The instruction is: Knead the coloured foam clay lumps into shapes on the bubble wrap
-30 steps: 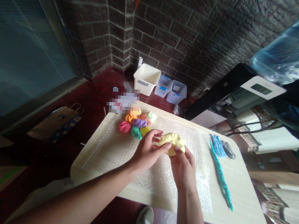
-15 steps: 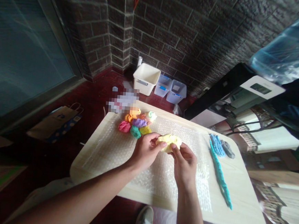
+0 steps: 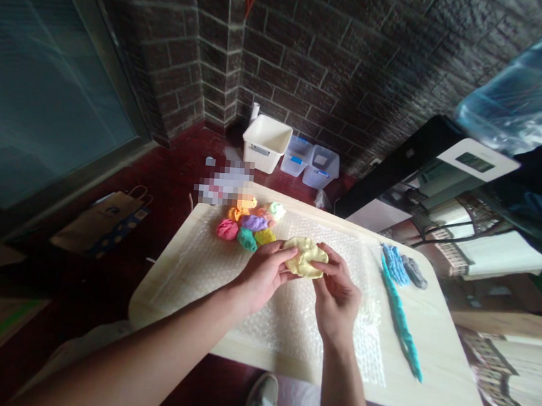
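Observation:
A flattened, lumpy piece of pale yellow modelling clay (image 3: 305,257) is held up over the table between both my hands. My left hand (image 3: 265,271) grips its left edge, thumb on the near face and fingers behind. On the other edge, my right hand (image 3: 338,289) pinches it between thumb and fingers. Beyond my left hand lies a cluster of coloured clay lumps, among them a red one (image 3: 227,229), a teal one (image 3: 247,239), a purple one (image 3: 254,222) and an orange one (image 3: 238,213).
Bubble wrap (image 3: 200,272) covers much of the pale wooden table (image 3: 445,373). To the right lie a long turquoise clay roll (image 3: 400,319), blue strands (image 3: 395,265) and a grey lump (image 3: 414,272). Past the far edge, a cream bin (image 3: 266,145) and clear boxes (image 3: 321,167) stand on the floor.
The yellow clay has been turned and spread, so a broader, rounder face now shows. My right-hand fingers have shifted onto its upper right edge.

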`<state>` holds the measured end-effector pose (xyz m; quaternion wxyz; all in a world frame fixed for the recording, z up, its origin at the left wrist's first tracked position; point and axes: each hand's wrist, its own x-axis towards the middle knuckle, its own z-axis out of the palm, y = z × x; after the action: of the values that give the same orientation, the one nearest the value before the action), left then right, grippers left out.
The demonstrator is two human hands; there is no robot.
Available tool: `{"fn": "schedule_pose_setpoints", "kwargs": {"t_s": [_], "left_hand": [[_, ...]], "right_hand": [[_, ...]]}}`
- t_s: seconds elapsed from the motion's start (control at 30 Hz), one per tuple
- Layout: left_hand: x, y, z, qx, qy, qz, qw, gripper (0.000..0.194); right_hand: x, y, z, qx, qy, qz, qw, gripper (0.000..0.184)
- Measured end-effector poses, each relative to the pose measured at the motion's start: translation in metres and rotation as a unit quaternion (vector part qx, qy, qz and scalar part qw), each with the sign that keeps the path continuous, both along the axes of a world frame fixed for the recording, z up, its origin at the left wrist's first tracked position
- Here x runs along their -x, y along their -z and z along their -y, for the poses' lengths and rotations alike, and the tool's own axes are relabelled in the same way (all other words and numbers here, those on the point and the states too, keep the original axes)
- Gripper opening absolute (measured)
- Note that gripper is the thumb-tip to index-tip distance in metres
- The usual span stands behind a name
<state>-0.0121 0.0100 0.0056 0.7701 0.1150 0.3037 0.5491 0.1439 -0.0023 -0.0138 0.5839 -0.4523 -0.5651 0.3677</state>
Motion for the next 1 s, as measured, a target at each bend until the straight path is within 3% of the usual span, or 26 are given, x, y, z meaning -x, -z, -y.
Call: {"fn": "schedule_pose_setpoints", "kwargs": {"t_s": [0.13, 0.23, 0.33, 0.57, 0.7, 0.8, 1.0], "left_hand": [[0.0005, 0.0013, 0.0007, -0.024, -0.012, -0.032, 0.999, 0.024], [0.0003, 0.0014, 0.0015, -0.040, -0.002, -0.064, 0.997, 0.029], [-0.0001, 0.0016, 0.0024, -0.054, 0.008, -0.082, 0.995, 0.033], [-0.0010, 0.0013, 0.0047, -0.087, 0.021, -0.122, 0.988, 0.029], [-0.0020, -0.0008, 0.0058, -0.098, 0.024, -0.134, 0.986, 0.025], [-0.0023, -0.0021, 0.0057, -0.095, 0.024, -0.141, 0.985, 0.026], [-0.0020, 0.0004, 0.0046, -0.047, 0.010, -0.139, 0.989, 0.019]], "right_hand": [[0.0016, -0.0028, -0.0007, 0.066, 0.046, -0.110, 0.991, 0.027], [0.0031, -0.0065, -0.0021, 0.133, 0.039, -0.179, 0.974, 0.021], [0.0034, -0.0082, -0.0028, 0.162, 0.027, -0.171, 0.972, 0.018], [-0.0025, -0.0012, -0.0033, 0.151, -0.021, -0.121, 0.981, 0.021], [-0.0028, 0.0015, -0.0035, 0.172, 0.010, -0.131, 0.976, 0.019], [-0.0008, -0.0007, -0.0028, 0.179, 0.023, -0.144, 0.973, 0.021], [0.0011, -0.0035, -0.0014, 0.167, -0.020, -0.120, 0.978, 0.022]]}}
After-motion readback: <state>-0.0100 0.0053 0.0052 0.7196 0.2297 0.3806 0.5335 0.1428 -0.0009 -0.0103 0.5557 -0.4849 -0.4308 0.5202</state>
